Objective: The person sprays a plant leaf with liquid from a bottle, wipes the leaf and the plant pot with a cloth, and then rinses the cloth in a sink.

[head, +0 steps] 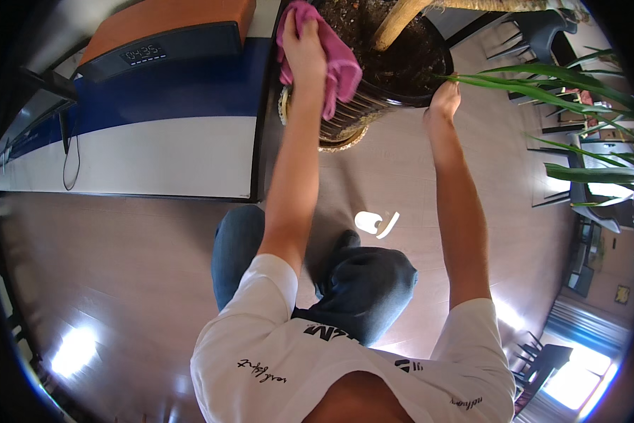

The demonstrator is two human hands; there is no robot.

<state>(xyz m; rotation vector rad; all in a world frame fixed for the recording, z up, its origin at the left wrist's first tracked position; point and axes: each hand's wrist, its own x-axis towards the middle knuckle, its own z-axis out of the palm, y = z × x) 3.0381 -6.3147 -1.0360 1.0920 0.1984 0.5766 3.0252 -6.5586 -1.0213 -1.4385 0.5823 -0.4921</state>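
Note:
A pink cloth point(343, 71) is bunched under my left hand point(305, 53), which presses it against the left side of a dark ribbed plant pot point(356, 113). Soil and a thick woody stem point(396, 29) fill the pot's top. My right hand point(445, 99) grips the pot's right rim, its fingers partly hidden by the rim and a leaf. Under the pot is a saucer with a patterned pale edge point(343, 145). Part of the pot's far side is out of frame.
At left stands a white and blue cabinet point(190, 153), bearing a brown speaker-like box with a lit display point(158, 50) and a black-framed screen point(31, 113). Long green leaves point(549, 84) reach in from the right. Dark chairs point(544, 37) stand beyond. A white object point(369, 222) appears on the floor.

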